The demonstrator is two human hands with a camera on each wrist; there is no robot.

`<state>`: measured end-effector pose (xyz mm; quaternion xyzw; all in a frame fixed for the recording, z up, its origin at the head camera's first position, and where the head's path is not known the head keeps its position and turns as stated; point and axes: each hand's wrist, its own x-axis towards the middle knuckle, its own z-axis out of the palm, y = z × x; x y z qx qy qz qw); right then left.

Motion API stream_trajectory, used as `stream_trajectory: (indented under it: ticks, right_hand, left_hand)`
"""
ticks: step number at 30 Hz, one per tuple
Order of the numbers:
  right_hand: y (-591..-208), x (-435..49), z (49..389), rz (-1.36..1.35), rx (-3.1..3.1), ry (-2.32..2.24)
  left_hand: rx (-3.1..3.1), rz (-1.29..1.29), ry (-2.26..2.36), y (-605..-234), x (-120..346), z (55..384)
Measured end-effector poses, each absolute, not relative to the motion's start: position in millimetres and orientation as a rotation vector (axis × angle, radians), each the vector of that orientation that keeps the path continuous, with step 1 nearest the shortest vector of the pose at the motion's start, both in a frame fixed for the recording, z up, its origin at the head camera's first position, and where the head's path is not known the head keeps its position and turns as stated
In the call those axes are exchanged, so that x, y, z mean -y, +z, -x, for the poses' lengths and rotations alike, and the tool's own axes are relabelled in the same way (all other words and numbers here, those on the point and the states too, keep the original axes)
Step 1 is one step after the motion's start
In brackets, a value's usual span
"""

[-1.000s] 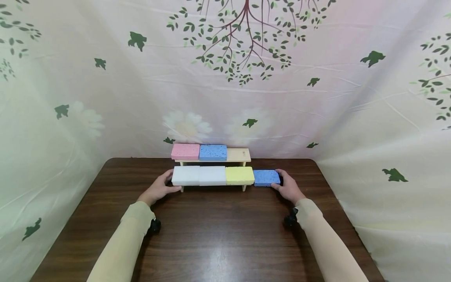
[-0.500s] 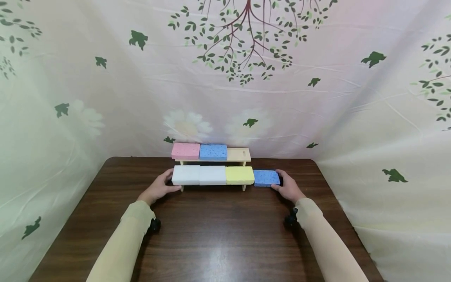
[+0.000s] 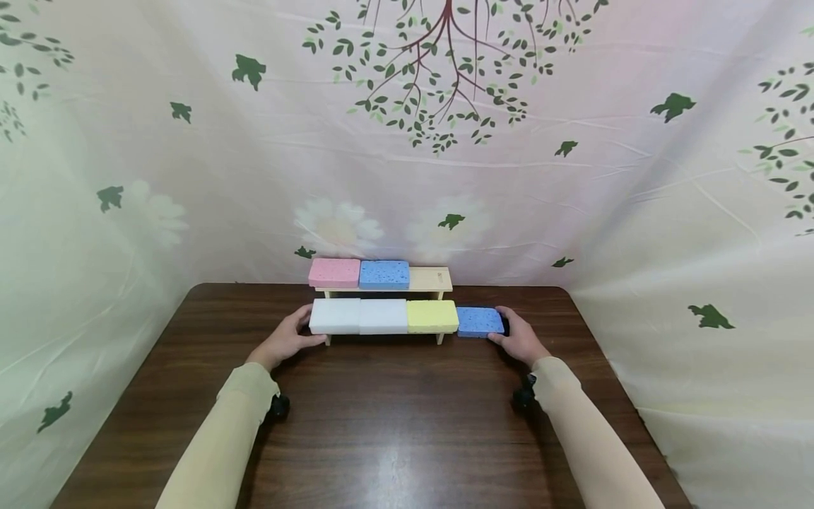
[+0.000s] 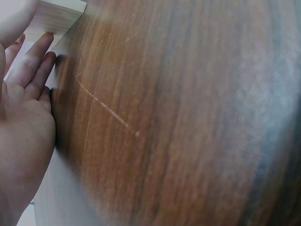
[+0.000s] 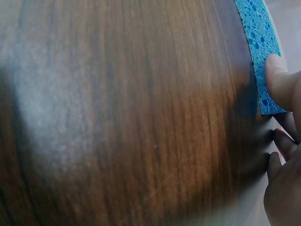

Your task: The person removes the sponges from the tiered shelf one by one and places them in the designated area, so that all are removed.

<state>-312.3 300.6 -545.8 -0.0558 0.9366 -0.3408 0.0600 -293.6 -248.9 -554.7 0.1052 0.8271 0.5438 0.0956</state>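
Two white foam blocks (image 3: 335, 316) and a yellow sponge (image 3: 432, 316) lie in a row on the front step of a small wooden shelf (image 3: 429, 278). My left hand (image 3: 289, 338) grips the outer white block at its left end, thumb in front. In the left wrist view, some fingers (image 4: 32, 66) reach beside the shelf's pale underside. A blue sponge (image 3: 480, 322) is pinched at its right end by my right hand (image 3: 521, 339). Its left end meets the yellow sponge, beyond the step's right end. In the right wrist view, my thumb (image 5: 277, 77) presses its near side.
On the rear step sit a pink sponge (image 3: 334, 273) and another blue sponge (image 3: 384, 274), with bare wood to their right. The brown table (image 3: 394, 417) extends in front. A printed cloth (image 3: 407, 177) hangs behind and at both sides.
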Motion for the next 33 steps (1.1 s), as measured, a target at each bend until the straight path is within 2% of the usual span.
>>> stream_trajectory:
  ticks: [11, 22, 33]
  right_hand:
    - [-542.6, -301.2, 312.9, 0.167, -2.825, -1.043]
    - [-523.2, -307.8, 314.2, 0.2, -2.772, -1.272]
    - [-499.2, -281.7, 319.2, 0.333, -2.812, -1.314]
  left_hand:
    - [-2.454, -0.307, 1.608, -554.3, 245.9, 293.2]
    - [-2.442, -0.311, 1.611, -552.3, 246.3, 291.9]
    - [-2.415, -0.292, 1.625, -553.0, 246.8, 294.3]
